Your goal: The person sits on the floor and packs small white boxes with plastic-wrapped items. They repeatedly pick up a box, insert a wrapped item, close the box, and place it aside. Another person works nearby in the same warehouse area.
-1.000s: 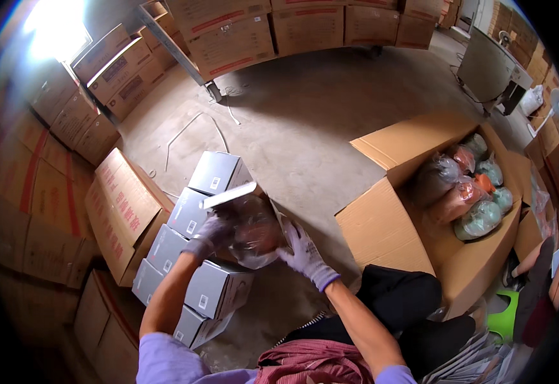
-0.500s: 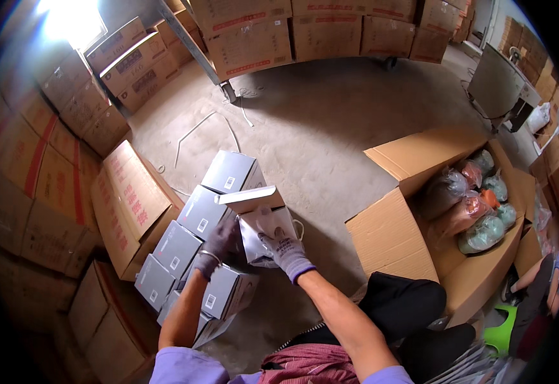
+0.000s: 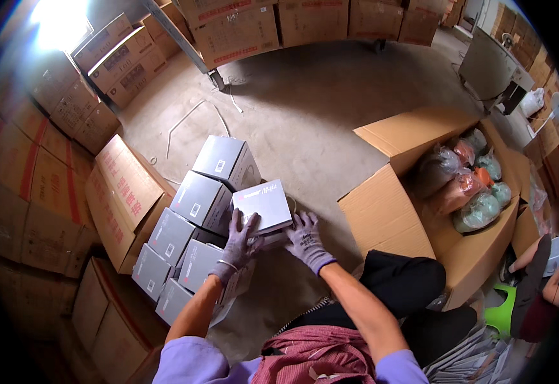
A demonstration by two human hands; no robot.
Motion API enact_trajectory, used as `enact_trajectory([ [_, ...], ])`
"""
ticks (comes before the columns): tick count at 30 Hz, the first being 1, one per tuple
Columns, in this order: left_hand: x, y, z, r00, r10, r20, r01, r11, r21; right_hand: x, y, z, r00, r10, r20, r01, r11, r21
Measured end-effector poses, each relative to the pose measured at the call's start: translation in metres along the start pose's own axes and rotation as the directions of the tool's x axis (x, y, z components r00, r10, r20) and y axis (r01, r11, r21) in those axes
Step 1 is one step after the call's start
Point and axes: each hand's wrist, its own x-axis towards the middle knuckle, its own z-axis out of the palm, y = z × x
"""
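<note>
My left hand [image 3: 238, 242] and right hand [image 3: 306, 242], both in grey-purple knit gloves, hold a small grey carton [image 3: 263, 206] between them at its near corners. Its flat top faces up and looks closed. The left fingers lie along the near left edge, while the right hand presses the right side with fingers spread. To the left, several similar grey cartons [image 3: 201, 200] stand packed in slanting rows. A white strap loop or handle [image 3: 293, 201] shows partly behind the held carton.
A large open cardboard box [image 3: 382, 214] on the right holds plastic-wrapped orange and greenish items [image 3: 462, 192]. Brown cartons [image 3: 55, 192] are stacked along the left. A loaded cart [image 3: 212, 77] stands at the back. Beside a green stool [image 3: 500, 313], another person's arm [image 3: 553, 288] shows.
The white flap that stood tilted over the carton is now down, with a flat printed top showing. My right hand moved from the carton's front to its right side; the left moved to its near edge.
</note>
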Motion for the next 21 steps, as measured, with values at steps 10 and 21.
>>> enact_trajectory([
  [10, -0.01, -0.013, -0.004, 0.998, 0.046, -0.04, -0.041, 0.991, 0.128, 0.021, 0.001, 0.043, 0.874, 0.446, 0.193, -0.21, -0.011, 0.978],
  [21, -0.011, 0.012, 0.011, 0.987, 0.022, 0.158, -0.084, 0.911, 0.403, -0.014, 0.013, 0.01, 0.978, 0.119, 0.174, -0.2, 0.784, 0.588],
])
